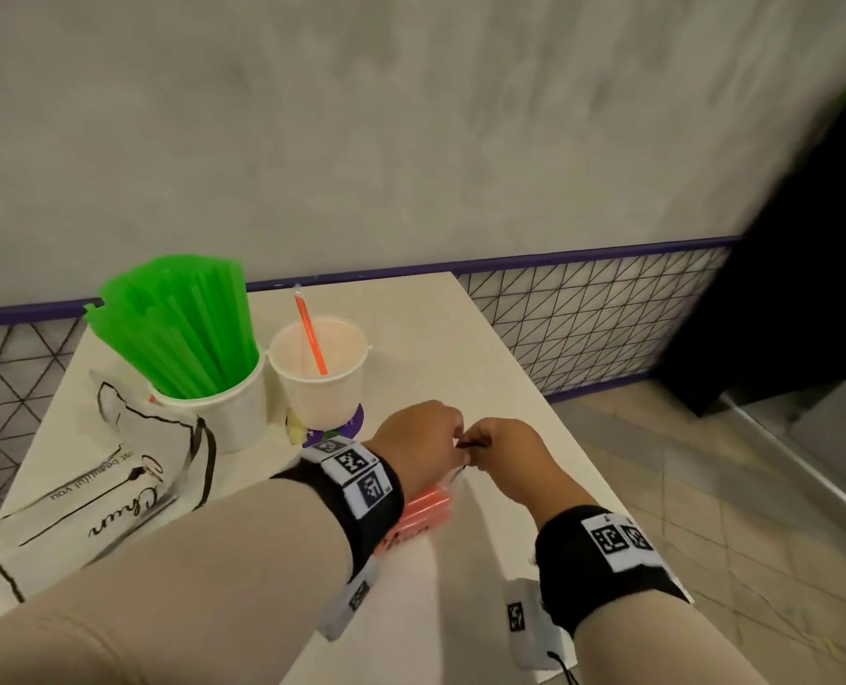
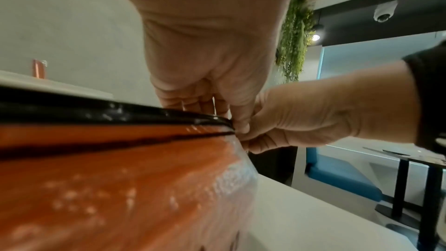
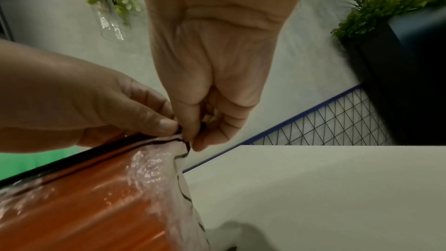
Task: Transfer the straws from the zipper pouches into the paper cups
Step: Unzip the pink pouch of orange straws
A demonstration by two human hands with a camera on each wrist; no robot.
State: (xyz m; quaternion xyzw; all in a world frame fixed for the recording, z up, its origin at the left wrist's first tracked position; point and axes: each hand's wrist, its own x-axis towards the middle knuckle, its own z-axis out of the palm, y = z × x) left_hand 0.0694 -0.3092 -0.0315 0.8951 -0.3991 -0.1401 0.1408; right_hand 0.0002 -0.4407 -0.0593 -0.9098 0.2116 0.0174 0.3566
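Observation:
A clear zipper pouch (image 1: 423, 509) packed with orange straws (image 2: 120, 188) stands on the white table (image 1: 485, 348) under my hands. My left hand (image 1: 453, 440) pinches the pouch's black zipper edge (image 2: 96, 114) at its far corner. My right hand (image 1: 480, 449) pinches the same corner from the other side, thumb and forefinger round a small black piece (image 3: 204, 124). Behind stand two paper cups: the left cup (image 1: 233, 422) is full of green straws (image 1: 183, 328), while the right cup (image 1: 322, 388) holds one orange straw (image 1: 310, 336).
An empty printed pouch (image 1: 90, 501) lies flat at the table's left. A wall with a wire-grid panel (image 1: 584, 318) runs behind the table. The table's right edge drops to a tiled floor (image 1: 707, 487). A dark planter (image 1: 781, 289) stands at the far right.

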